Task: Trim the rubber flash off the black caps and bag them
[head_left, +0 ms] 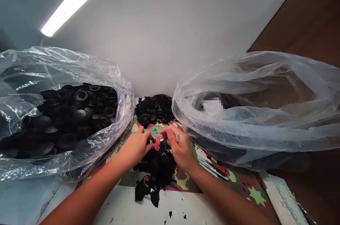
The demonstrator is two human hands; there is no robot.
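Note:
My left hand (139, 143) is over the patterned cloth, its fingers apart and curved, with nothing visible in them. Facing it, my right hand (180, 145) has bent fingers; whether anything is in them cannot be made out. A ring-like pale item shows on one finger. Between and below both hands lies a heap of thin black scraps (158, 168), reaching over the cloth's front edge. Beyond the hands, at the wall, is another pile of black pieces (155, 106), with a few round ones at its front.
A clear plastic bag (124, 101) at left holds many round black ribbed parts (79, 111). Another clear bag (239, 129) stands open at right. Red and blue-grey tools (216, 170) lie beside my right forearm. A lit tube lamp (79, 1) hangs above left.

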